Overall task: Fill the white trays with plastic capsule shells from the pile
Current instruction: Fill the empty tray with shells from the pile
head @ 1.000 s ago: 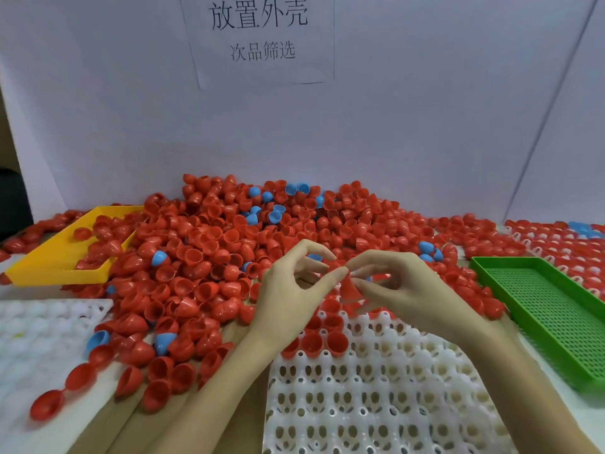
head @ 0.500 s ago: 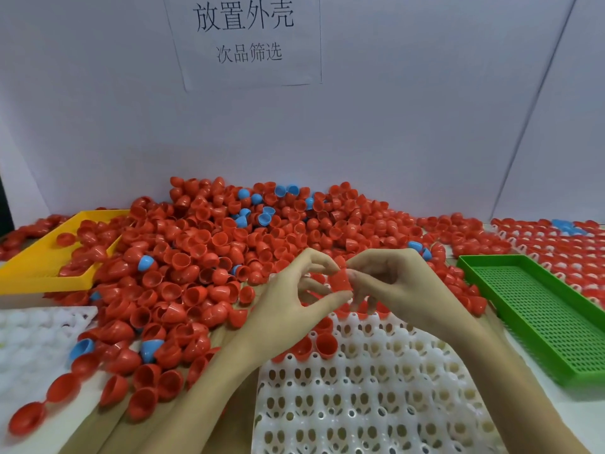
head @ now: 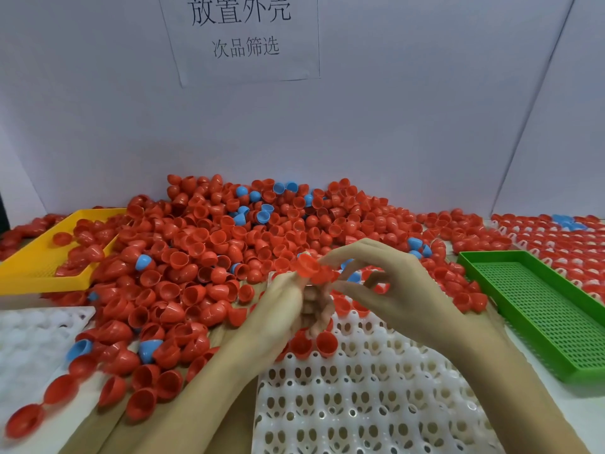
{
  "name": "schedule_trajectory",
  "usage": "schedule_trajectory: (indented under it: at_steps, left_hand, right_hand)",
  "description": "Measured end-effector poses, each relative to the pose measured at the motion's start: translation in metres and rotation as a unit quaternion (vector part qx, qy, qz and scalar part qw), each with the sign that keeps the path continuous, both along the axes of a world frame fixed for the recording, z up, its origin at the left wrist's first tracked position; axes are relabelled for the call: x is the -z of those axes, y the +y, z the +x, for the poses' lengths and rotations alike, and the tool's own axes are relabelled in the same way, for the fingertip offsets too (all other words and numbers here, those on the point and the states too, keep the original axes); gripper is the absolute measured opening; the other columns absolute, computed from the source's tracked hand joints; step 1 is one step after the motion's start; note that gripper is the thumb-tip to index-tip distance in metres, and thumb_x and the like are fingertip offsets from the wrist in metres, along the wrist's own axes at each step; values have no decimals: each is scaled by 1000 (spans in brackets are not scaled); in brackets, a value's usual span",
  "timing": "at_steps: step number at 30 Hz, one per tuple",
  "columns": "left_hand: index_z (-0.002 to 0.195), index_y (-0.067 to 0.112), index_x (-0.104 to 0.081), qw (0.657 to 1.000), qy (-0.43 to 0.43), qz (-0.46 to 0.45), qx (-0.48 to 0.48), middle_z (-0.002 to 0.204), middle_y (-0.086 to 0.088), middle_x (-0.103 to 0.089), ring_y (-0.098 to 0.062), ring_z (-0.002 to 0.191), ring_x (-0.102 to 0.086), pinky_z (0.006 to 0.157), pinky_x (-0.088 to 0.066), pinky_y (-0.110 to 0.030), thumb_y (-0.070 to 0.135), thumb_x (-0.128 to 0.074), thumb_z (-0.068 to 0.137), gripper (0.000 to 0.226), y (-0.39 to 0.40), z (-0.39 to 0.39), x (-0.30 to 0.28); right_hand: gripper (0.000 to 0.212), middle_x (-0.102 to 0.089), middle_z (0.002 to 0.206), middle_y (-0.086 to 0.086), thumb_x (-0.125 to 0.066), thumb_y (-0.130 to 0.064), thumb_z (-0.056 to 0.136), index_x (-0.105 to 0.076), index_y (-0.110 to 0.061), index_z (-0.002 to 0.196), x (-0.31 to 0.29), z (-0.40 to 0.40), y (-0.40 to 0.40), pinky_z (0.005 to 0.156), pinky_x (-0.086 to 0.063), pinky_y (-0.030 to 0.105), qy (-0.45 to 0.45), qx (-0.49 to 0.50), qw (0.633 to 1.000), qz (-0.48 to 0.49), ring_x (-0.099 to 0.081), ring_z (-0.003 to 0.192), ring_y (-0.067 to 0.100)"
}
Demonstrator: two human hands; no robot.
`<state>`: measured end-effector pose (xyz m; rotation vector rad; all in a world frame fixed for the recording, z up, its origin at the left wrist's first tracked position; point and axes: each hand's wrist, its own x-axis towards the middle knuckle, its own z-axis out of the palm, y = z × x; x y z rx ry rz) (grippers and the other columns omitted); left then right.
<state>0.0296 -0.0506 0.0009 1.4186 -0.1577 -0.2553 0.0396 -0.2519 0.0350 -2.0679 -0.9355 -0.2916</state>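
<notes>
A big pile of red capsule shells point(head: 209, 250) with a few blue ones covers the table's middle and back. In front of it lies a white tray point(head: 370, 394) with a few red shells seated in its far row. Above that row my left hand point(head: 281, 309) holds a red shell point(head: 307, 267) at its fingertips, fingers curled. My right hand point(head: 389, 290) reaches in from the right and pinches a second red shell point(head: 322, 277) joined to the first.
A yellow tray point(head: 36, 270) with some red shells sits at the left. A green perforated tray point(head: 537, 309) lies at the right. Another white tray point(head: 29, 335) is at the near left, and filled trays point(head: 563, 237) stand at the far right. A paper sign hangs on the back wall.
Both hands have lifted slightly and turned. The joined red shells they hold between them now show more clearly above my left fingertips. The camera has tilted a little.
</notes>
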Motion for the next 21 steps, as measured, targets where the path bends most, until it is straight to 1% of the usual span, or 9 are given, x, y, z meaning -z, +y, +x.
schedule_trajectory:
  at_steps: [3, 5, 9, 12, 14, 16, 18, 19, 21]
  left_hand:
    - [66, 20, -62, 1000, -17, -5, 10, 56, -8, -55, -16, 40, -43, 41, -37, -24, 79, -42, 95, 69, 1, -5, 5]
    - [64, 18, -59, 1000, -1, -8, 9, 53, -8, -52, -16, 38, -40, 39, -35, -23, 73, -40, 100, 69, 1, -5, 5]
    - [65, 11, -69, 999, 9, 49, 3, 52, -15, -57, -16, 33, -39, 36, -32, -21, 70, -33, 104, 79, 4, -9, 0]
    - [74, 5, -72, 984, -67, 132, -98, 50, -15, -59, -14, 32, -42, 38, -33, -19, 60, -27, 109, 80, 10, -9, -5]
    - [72, 6, -72, 957, -126, 185, -186, 47, -10, -59, -12, 35, -48, 48, -41, -19, 50, -29, 112, 73, 16, -6, -6]
    - [72, 13, -70, 910, -183, 270, -255, 48, -5, -61, -12, 42, -56, 58, -49, -24, 43, -34, 112, 63, 22, -2, -3]
    - [76, 20, -66, 854, -230, 363, -295, 51, 0, -60, -11, 46, -57, 56, -50, -31, 41, -40, 110, 48, 28, 0, 1]
    - [81, 21, -64, 826, -243, 409, -303, 55, 4, -60, -10, 50, -57, 55, -48, -33, 40, -44, 109, 39, 32, 1, 4]
    - [94, 25, -60, 782, -244, 489, -299, 76, 11, -62, -10, 70, -61, 62, -50, -33, 38, -48, 107, 23, 35, 2, 7]
  right_hand:
    - [30, -69, 114, -14, -81, -16, 92, -74, -31, 118, 1, 0, 2, 72, -57, 21, -17, 4, 1000, 14, -72, 99, 16]
    - [30, -70, 109, -15, -81, -15, 92, -73, -30, 117, 1, -1, 3, 71, -57, 21, -21, 8, 1000, 21, -72, 94, 16]
    - [28, -72, 93, -12, -79, -20, 94, -73, -33, 118, -4, -5, 3, 70, -59, 29, 15, -16, 1000, 10, -71, 83, 20]
    - [20, -74, 90, -12, -77, -27, 95, -76, -36, 112, -12, -1, -13, 75, -61, 28, 63, -11, 997, -31, -72, 83, 16]
    - [14, -76, 91, -16, -78, -25, 95, -78, -35, 104, -12, 3, -21, 73, -59, 22, 95, -12, 988, -119, -72, 82, 9]
    - [12, -77, 90, -20, -79, -22, 94, -79, -33, 100, -6, 3, -20, 72, -56, 14, 126, -28, 975, -184, -73, 81, 3]
    - [11, -77, 90, -20, -80, -22, 94, -79, -30, 101, 4, 3, -13, 74, -56, 13, 137, -45, 966, -215, -73, 82, 0]
    - [11, -76, 91, -20, -81, -23, 94, -79, -30, 101, 9, 3, -10, 76, -57, 14, 136, -50, 963, -226, -73, 84, 0]
    - [13, -76, 91, -18, -81, -24, 93, -78, -32, 103, 15, 3, -5, 78, -57, 15, 136, -49, 959, -246, -72, 86, -2]
